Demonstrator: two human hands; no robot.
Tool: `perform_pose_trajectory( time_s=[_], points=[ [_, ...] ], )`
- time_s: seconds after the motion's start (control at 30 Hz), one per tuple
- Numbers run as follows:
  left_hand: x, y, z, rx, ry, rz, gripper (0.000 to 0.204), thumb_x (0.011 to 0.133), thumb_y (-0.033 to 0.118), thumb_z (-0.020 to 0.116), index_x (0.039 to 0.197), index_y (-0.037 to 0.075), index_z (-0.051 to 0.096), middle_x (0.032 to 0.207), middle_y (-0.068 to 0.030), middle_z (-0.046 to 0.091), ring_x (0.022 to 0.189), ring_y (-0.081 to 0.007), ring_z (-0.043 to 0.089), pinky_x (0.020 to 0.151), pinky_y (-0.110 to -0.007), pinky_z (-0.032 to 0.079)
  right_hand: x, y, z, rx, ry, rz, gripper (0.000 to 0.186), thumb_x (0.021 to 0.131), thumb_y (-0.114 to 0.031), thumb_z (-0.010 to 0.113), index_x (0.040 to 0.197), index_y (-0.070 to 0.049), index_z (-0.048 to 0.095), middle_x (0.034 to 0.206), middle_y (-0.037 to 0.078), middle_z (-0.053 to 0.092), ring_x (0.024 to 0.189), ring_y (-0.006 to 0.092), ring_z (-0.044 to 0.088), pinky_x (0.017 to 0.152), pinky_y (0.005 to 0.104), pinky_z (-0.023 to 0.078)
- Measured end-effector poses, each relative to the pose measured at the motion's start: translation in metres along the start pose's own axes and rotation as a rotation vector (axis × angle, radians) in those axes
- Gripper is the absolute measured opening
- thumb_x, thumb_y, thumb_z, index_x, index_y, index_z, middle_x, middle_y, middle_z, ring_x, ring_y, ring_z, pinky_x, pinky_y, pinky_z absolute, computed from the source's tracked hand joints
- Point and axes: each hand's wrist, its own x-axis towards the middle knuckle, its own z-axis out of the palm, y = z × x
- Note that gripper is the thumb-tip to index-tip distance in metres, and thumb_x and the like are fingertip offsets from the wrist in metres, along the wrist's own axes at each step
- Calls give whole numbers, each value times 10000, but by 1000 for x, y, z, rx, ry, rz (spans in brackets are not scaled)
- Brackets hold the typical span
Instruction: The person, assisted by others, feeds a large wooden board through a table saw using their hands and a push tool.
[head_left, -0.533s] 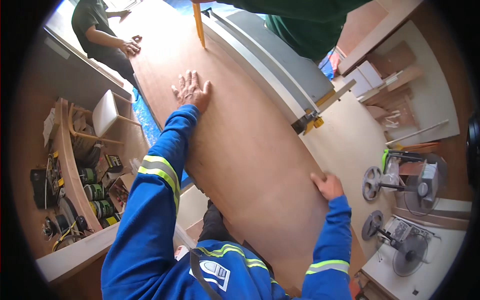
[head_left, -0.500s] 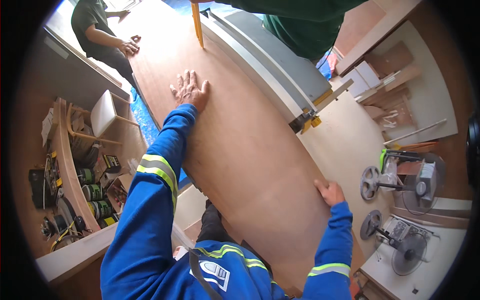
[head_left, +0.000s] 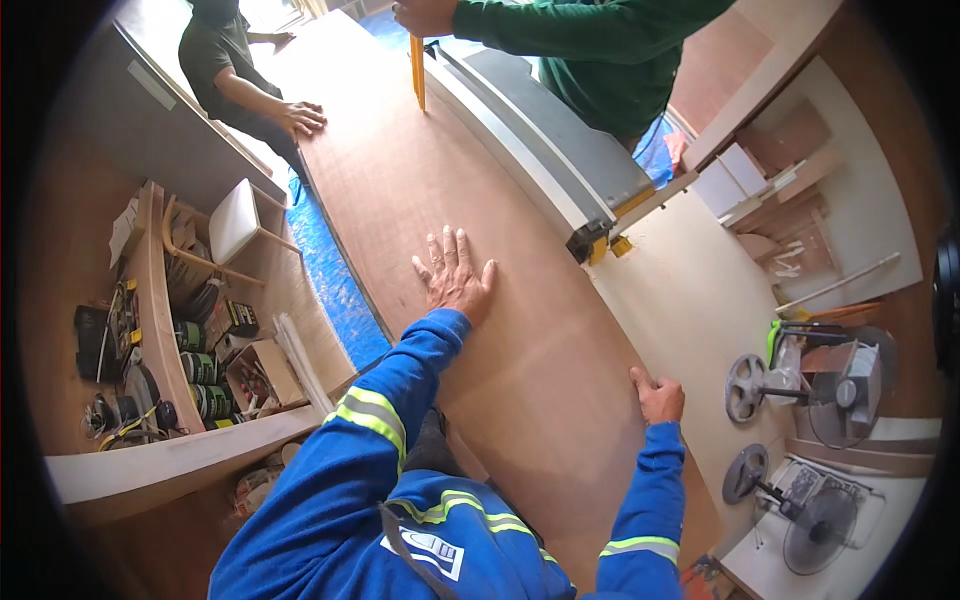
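Observation:
A large sheet of brown plywood [head_left: 540, 400] stretches away in front of me, from my body toward the upper left. My left hand [head_left: 458, 280] lies flat on its top face with the fingers spread. At the sheet's right edge, my right hand [head_left: 658, 398] grips it, thumb on top and the other fingers curled at the rim, partly hidden. A long pale metal fence [head_left: 520, 140] with a dark grey surface beside it runs along the sheet's far right side. There, a person in a green sleeve [head_left: 580, 30] holds a yellow stick [head_left: 417, 75] upright against the wood.
Another person's hand [head_left: 302, 118] rests on the sheet's far left edge. Shelving with cans [head_left: 202, 368] and tools stands at left, beside a white-seated chair [head_left: 234, 222]. Blue sheeting [head_left: 335, 290] covers some floor. Fans [head_left: 820, 525] and offcuts stand at right.
My left hand has come nearer to me across the plywood, still flat. The right hand keeps its hold on the edge. The view has shifted, showing more of the green sleeve.

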Motion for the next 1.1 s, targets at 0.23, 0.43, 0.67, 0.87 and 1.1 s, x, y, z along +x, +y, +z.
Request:
perform_pose_trajectory(
  time_s=[0.23, 0.43, 0.67, 0.87, 1.1],
  points=[
    [28, -11, -9, 34, -12, -12, 745, 944, 497, 430, 1508, 38, 266, 1594, -144, 193, 1482, -349, 104, 1173, -563, 14, 8, -30, 5, 132, 5, -17, 712, 664, -686, 748, 670, 18, 640, 649, 196, 645, 641, 360, 638, 640, 463, 504],
    [82, -39, -14, 49, 3, -25, 745, 939, 502, 433, 1501, 36, 283, 1587, -144, 219, 1481, -340, 123, 1178, -545, 37, 30, -86, 16, 159, -15, -41, 720, 665, -674, 753, 777, 29, 651, 733, 213, 670, 723, 378, 663, 691, 453, 520],
    [131, -69, -8, 75, 32, -27, 748, 931, 520, 427, 1496, 46, 303, 1582, -133, 243, 1477, -338, 145, 1176, -549, 55, 48, -140, 26, 187, -21, -39, 722, 681, -653, 750, 832, 47, 655, 783, 246, 676, 768, 397, 668, 723, 449, 525],
    [169, -93, -7, 107, 52, -39, 752, 930, 548, 417, 1501, 71, 306, 1585, -116, 242, 1481, -315, 148, 1177, -544, 80, 57, -180, 35, 166, 38, -123, 742, 696, -661, 734, 846, 62, 655, 815, 266, 677, 806, 409, 675, 739, 452, 532],
    [181, -103, -5, 112, 42, -63, 747, 930, 563, 405, 1507, 98, 304, 1595, -80, 227, 1484, -300, 140, 1181, -541, 82, 28, -63, 9, 88, -194, -255, 657, 771, -593, 695, 860, 57, 673, 811, 262, 676, 821, 415, 659, 743, 445, 513]
  ],
)
